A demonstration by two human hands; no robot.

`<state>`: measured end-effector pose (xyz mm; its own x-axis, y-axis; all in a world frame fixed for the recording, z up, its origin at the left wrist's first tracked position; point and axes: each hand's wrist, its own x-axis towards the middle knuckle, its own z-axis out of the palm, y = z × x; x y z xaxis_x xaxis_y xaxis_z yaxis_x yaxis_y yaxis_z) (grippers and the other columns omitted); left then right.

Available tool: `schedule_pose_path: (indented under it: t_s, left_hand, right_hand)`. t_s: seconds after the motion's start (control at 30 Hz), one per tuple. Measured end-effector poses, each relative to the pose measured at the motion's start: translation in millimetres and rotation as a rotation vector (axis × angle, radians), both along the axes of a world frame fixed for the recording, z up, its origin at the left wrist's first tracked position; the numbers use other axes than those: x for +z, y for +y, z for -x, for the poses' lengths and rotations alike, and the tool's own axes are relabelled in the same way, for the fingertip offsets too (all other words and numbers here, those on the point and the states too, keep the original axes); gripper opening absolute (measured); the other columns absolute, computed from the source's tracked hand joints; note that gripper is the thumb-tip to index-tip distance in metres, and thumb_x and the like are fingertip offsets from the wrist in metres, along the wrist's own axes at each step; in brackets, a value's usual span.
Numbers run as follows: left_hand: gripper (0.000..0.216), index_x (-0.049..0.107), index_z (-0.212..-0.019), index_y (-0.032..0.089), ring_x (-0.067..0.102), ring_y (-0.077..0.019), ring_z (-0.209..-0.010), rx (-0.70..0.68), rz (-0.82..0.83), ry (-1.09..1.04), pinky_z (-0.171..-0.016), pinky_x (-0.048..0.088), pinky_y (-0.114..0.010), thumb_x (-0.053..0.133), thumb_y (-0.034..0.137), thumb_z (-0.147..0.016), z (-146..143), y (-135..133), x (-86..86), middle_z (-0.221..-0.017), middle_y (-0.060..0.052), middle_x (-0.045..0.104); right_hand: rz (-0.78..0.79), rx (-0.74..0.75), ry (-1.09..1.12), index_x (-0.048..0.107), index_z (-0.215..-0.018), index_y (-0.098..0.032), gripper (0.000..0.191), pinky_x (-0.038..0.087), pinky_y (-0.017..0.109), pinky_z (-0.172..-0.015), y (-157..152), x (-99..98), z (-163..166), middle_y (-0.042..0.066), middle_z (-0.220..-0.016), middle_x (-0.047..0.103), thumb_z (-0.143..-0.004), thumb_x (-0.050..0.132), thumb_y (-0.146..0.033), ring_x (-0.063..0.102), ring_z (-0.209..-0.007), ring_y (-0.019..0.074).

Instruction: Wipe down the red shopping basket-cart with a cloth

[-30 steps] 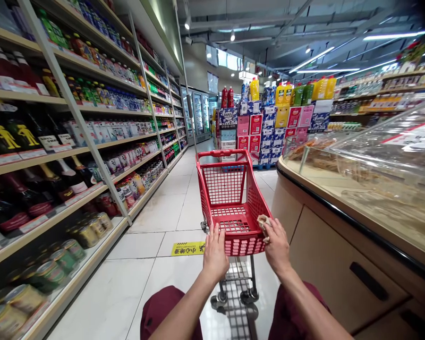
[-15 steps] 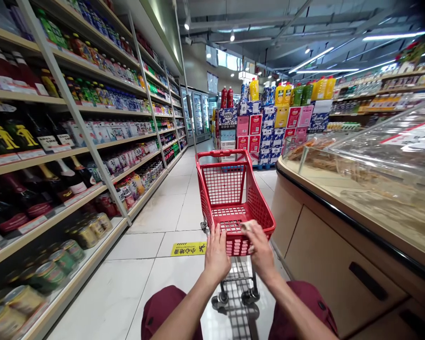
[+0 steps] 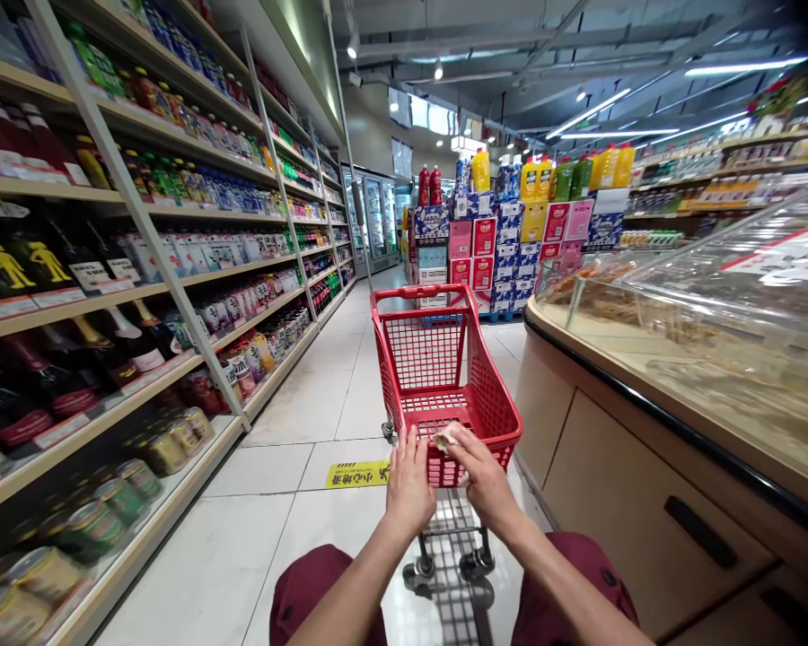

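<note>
A small red shopping cart (image 3: 471, 377) stands in the aisle right in front of me. My left hand (image 3: 409, 484) grips the near rim of the cart, fingers curled over it. My right hand (image 3: 479, 471) is closed on a small crumpled pale cloth or paper (image 3: 444, 439) and presses it against the same rim, just beside the left hand. The basket holds nothing that I can see.
Tall shelves (image 3: 141, 269) of bottles and cans line the left. A curved beige counter (image 3: 646, 449) with clear display cases runs along the right. A yellow caution sticker (image 3: 356, 474) marks the floor. Stacked boxes topped with bottles (image 3: 512, 233) stand at the aisle's end.
My right hand has slid left along the cart's rim with the crumpled wad, from the right corner to beside my left hand. The left hand and cart have stayed put.
</note>
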<state>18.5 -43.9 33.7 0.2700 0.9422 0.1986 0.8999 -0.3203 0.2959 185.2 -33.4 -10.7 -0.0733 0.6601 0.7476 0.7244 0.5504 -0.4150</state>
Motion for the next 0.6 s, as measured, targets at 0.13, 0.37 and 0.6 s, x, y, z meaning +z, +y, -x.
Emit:
schedule_pose_path:
  t_s: [0.13, 0.37, 0.6]
  left_hand:
    - [0.069, 0.033, -0.132, 0.013, 0.003, -0.0218, -0.136, 0.001, 0.014, -0.001, -0.11, 0.015, -0.043, 0.044, 0.003, -0.064, 1, -1, 0.7, -0.148, -0.009, 0.015]
    - [0.071, 0.033, -0.132, 0.012, 0.002, -0.0219, -0.136, 0.007, 0.027, 0.0, -0.11, 0.016, -0.044, 0.043, 0.001, -0.063, -1, 0, 1.7, -0.148, -0.009, 0.015]
    - [0.07, 0.032, -0.132, 0.013, 0.002, -0.0217, -0.136, 0.006, 0.018, -0.011, -0.11, 0.015, -0.043, 0.044, 0.003, -0.064, -1, 0, -0.3, -0.148, -0.008, 0.015]
  right_hand:
    - [-0.019, -0.315, 0.125, 0.06, -0.11, -0.02, 0.045, 0.036, 0.051, -0.099, 4, 0.6, -29, 0.008, -0.122, 0.054, -0.074, 0.037, -0.007, 0.038, -0.123, 0.0234]
    - [-0.028, -0.035, 0.004, 0.058, -0.114, -0.021, 0.057, 0.037, 0.042, -0.101, -2, -4.3, 5, 0.005, -0.128, 0.05, -0.068, 0.034, 0.001, 0.037, -0.125, 0.0185]
    - [0.012, -0.324, 0.107, 0.061, -0.109, -0.021, 0.048, 0.036, 0.049, -0.1, 5, 1.1, -27, 0.007, -0.122, 0.055, -0.071, 0.037, -0.004, 0.04, -0.121, 0.0223]
